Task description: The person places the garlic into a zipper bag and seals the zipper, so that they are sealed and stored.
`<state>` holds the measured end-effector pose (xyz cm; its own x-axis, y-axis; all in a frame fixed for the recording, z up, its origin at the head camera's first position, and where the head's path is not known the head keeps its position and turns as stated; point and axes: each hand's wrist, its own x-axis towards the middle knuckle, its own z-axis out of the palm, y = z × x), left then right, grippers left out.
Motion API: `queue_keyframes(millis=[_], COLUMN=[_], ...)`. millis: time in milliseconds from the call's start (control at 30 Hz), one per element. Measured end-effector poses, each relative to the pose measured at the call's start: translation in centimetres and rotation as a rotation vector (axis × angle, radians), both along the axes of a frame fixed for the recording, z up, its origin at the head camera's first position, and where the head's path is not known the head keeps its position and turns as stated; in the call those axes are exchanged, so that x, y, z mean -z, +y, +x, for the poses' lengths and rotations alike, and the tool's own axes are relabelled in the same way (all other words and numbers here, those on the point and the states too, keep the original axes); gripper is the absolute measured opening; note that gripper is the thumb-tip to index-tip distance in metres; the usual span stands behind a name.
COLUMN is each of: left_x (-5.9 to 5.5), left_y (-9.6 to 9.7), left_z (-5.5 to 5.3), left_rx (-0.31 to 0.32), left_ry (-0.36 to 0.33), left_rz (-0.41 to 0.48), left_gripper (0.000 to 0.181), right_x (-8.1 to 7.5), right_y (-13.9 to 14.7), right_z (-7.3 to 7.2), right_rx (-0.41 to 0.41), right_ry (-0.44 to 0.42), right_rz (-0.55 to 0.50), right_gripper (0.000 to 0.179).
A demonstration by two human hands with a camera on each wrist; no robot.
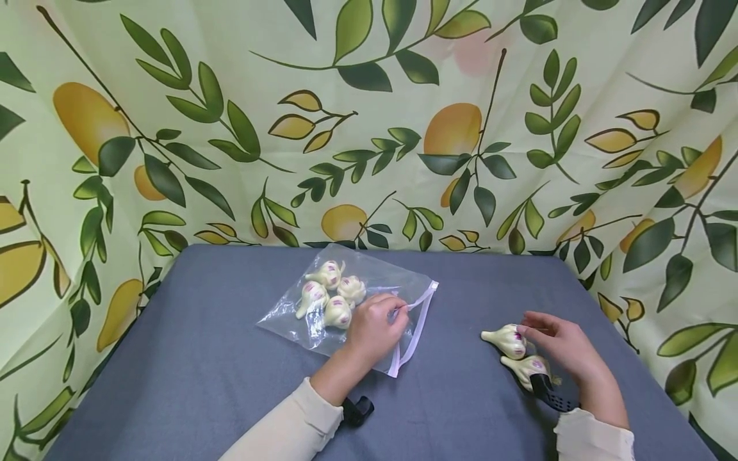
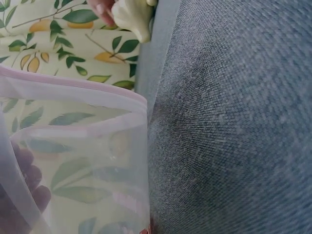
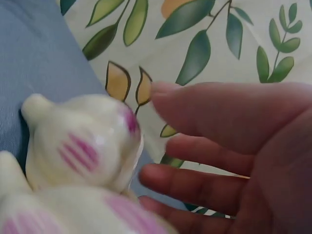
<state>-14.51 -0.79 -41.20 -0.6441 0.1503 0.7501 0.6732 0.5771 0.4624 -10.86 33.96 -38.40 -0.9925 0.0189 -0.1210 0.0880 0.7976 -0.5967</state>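
A clear zip bag (image 1: pixel 383 266) with a pale pink-white zip edge lies on the table, several garlic bulbs (image 1: pixel 313 296) inside it. My left hand (image 1: pixel 375 326) pinches the bag near its opening; in the left wrist view its fingers (image 2: pixel 31 178) show through the plastic and the mouth stands apart. To the right, two more garlic bulbs, a farther one (image 1: pixel 510 340) and a nearer one (image 1: pixel 526 370), lie side by side. My right hand (image 1: pixel 559 342) is beside the farther bulb, thumb and fingers spread, fingertips close to its root end in the right wrist view.
The table (image 1: pixel 230 397) is covered in grey-blue cloth. A leaf-and-fruit patterned curtain (image 1: pixel 380 128) rises behind it and at both sides. Black wrist mounts (image 1: pixel 359 410) show at both wrists, the right one overlapping the nearer bulb in the head view.
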Motion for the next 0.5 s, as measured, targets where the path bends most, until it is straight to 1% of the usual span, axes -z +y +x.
queue_keyframes(millis=[133, 267, 367, 500], left_x=[0.03, 0.04, 0.05, 0.03], left_y=[0.00, 0.00, 0.00, 0.04], left_z=[0.05, 0.14, 0.14, 0.08], left_rx=[0.002, 0.006, 0.000, -0.002], left_ry=[-0.014, -0.026, -0.026, -0.023], left_rz=[-0.008, -0.010, -0.007, 0.000], left_gripper=[0.007, 0.007, 0.008, 0.008], right_x=[0.50, 0.69, 0.72, 0.71], right_y=[0.14, 0.17, 0.19, 0.21], right_z=[0.08, 0.19, 0.08, -0.09], right_rx=[-0.050, -0.074, -0.071, -0.064], right_ry=[-0.032, -0.080, -0.126, -0.156], right_rz=[0.011, -0.029, -0.070, -0.086], right_gripper=[0.065, 0.065, 0.068, 0.071])
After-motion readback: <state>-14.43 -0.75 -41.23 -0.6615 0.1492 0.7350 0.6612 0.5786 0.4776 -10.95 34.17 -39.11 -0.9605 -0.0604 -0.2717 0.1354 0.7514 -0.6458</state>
